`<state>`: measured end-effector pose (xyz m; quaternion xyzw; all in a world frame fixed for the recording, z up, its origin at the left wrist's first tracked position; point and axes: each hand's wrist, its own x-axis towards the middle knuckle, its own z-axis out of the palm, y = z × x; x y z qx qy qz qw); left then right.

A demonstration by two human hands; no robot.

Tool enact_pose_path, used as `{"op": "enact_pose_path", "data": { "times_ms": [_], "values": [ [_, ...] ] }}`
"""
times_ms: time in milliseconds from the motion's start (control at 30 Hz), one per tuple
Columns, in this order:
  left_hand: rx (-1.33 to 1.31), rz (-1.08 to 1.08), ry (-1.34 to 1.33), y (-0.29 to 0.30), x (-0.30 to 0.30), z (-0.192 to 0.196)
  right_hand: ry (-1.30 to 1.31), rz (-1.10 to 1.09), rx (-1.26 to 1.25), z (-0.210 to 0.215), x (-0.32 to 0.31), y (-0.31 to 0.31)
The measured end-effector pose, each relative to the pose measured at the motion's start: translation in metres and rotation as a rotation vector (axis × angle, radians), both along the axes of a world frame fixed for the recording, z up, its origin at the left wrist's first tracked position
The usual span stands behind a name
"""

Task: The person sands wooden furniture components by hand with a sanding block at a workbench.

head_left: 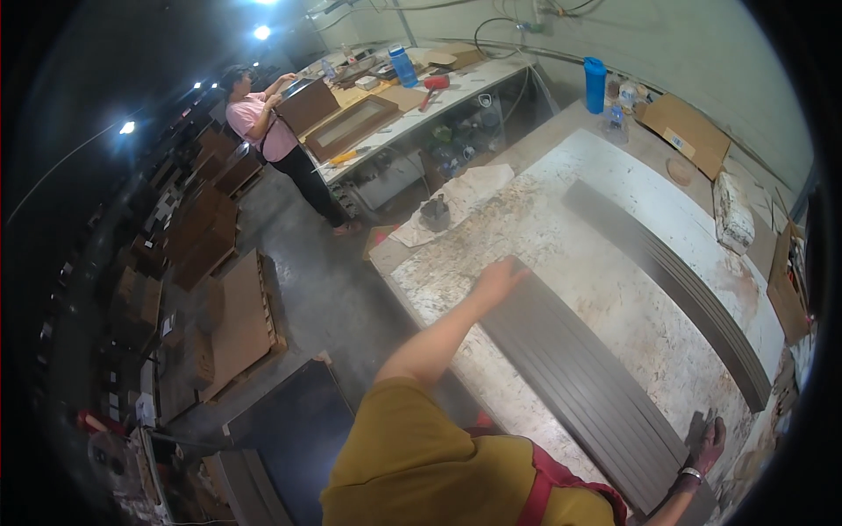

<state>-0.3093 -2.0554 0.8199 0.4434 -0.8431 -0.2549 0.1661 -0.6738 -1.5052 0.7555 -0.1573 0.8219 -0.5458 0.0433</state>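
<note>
A long grey-brown grooved panel [570, 368] lies across the worktable in front of me. My left hand [502, 280] is at its far end, with the fingers closed over the corner. At the near right end, beside the panel's edge, is my right hand [707, 449], its fingers curled. A small dark grey patch shows at those fingertips; whether it is a held pad or shadow is unclear. Farther right, a second grooved panel [671, 272] of the same colour lies roughly parallel to the first.
The white worktable top [561, 237] is stained. Toward its back stand a blue bottle [595, 86], a cardboard box [688, 131] and a wrapped white block [733, 213]. A crumpled cloth [469, 197] lies at the far left corner. Beyond, a person [263, 123] works at another bench.
</note>
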Motion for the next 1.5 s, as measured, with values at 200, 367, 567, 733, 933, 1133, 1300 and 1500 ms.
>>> {"op": "enact_pose_path", "data": {
  "times_ms": [200,367,567,733,933,1133,1300,1500],
  "values": [
    [0.076,-0.063,-0.012,-0.015,0.006,-0.009,-0.029,-0.111,0.025,0.01,0.008,-0.006],
    [0.157,-0.088,-0.02,-0.02,0.007,-0.007,-0.052,-0.141,-0.037,-0.002,-0.001,0.002],
    [0.214,-0.076,-0.025,-0.009,0.01,-0.01,-0.318,-0.054,-0.158,0.001,-0.016,0.008],
    [0.274,-0.103,-0.003,-0.009,0.01,-0.002,-0.115,-0.069,-0.136,-0.033,-0.044,0.034],
    [0.278,-0.105,0.055,-0.015,0.013,-0.027,0.046,-0.109,0.197,-0.027,-0.038,0.024],
    [0.438,-0.185,0.217,-0.028,0.013,-0.043,0.074,-0.106,0.231,-0.054,-0.073,0.049],
    [0.431,-0.251,0.275,-0.036,0.006,-0.058,-0.001,-0.154,0.115,-0.07,-0.092,0.07],
    [0.465,-0.212,0.283,-0.03,0.012,-0.048,-0.044,-0.214,0.14,-0.064,-0.09,0.064]
  ]
}}
